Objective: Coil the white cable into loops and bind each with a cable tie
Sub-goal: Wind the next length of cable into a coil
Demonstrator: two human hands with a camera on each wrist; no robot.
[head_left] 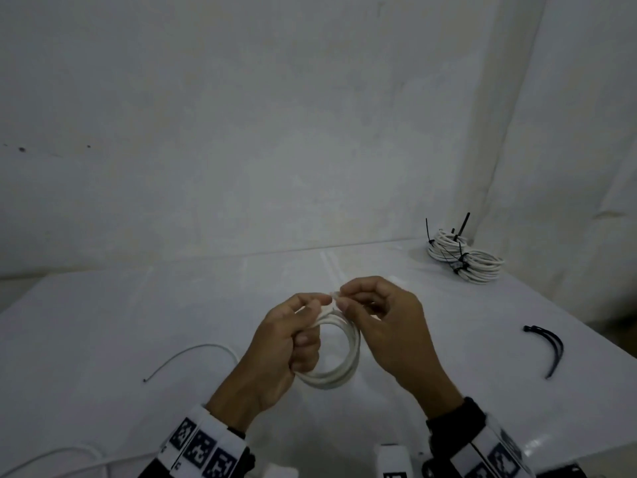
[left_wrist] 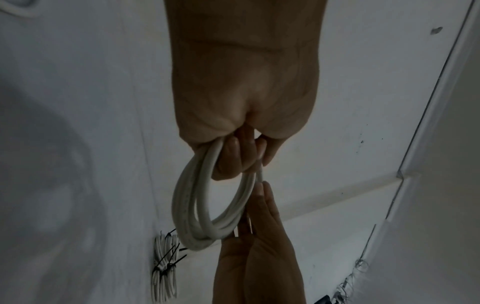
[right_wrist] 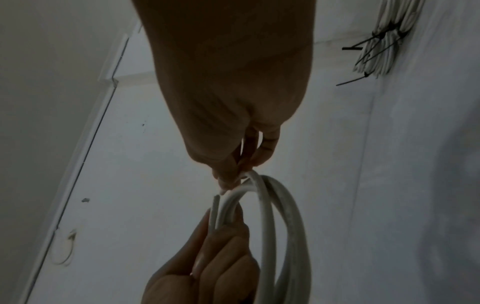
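A small coil of white cable [head_left: 344, 360] hangs above the table between both hands. My left hand [head_left: 293, 336] grips the coil's left side, fingers curled round the strands [left_wrist: 200, 197]. My right hand [head_left: 365, 305] pinches the cable at the top of the coil [right_wrist: 249, 179] with thumb and fingertips. A short cut end of the cable [right_wrist: 215, 205] sticks up beside the left fingers. Loose black cable ties [head_left: 548, 346] lie on the table at the right.
Bound white coils with black ties [head_left: 462, 257] are piled at the table's back right corner. A thin loose white cable [head_left: 193, 353] curves on the table at the left, and another [head_left: 62, 457] lies at the near left edge. White walls stand behind.
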